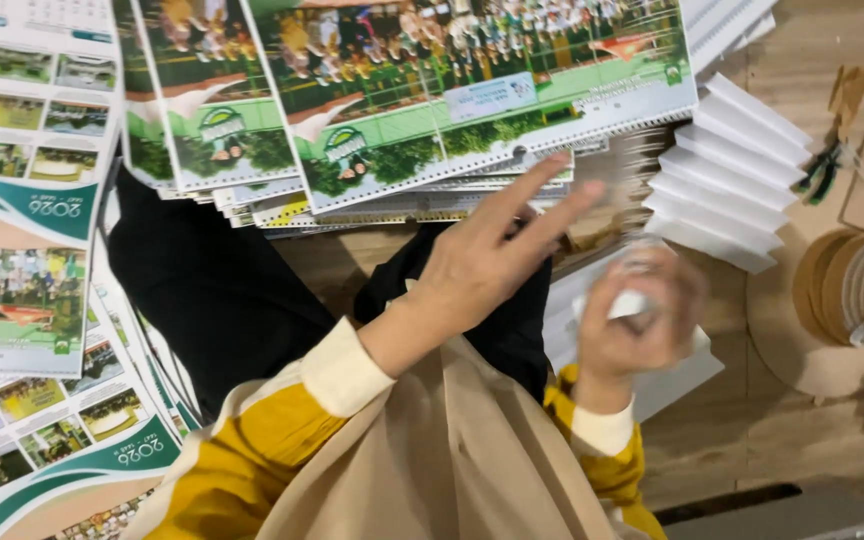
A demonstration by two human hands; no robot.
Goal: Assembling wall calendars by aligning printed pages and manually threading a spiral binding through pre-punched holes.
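Left hand [487, 265]: your fingers spread apart, empty, reaching toward the spiral-bound calendars [472, 90] fanned along the floor's far edge. Right hand [642, 315]: blurred, closed around a small white piece [630, 303], just beside the white folded cards [727, 175]. Bound calendars already lie stacked; loose printed sheets [22, 250] at the left edge appear unbound, so work likely remains.

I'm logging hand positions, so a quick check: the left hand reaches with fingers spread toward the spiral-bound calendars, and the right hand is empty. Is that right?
Not quite. In the head view the right hand is not empty: it grips a small white piece, blurred, so I cannot tell what it is. The rest holds: the left hand reaches with fingers spread toward the spiral-bound calendars.
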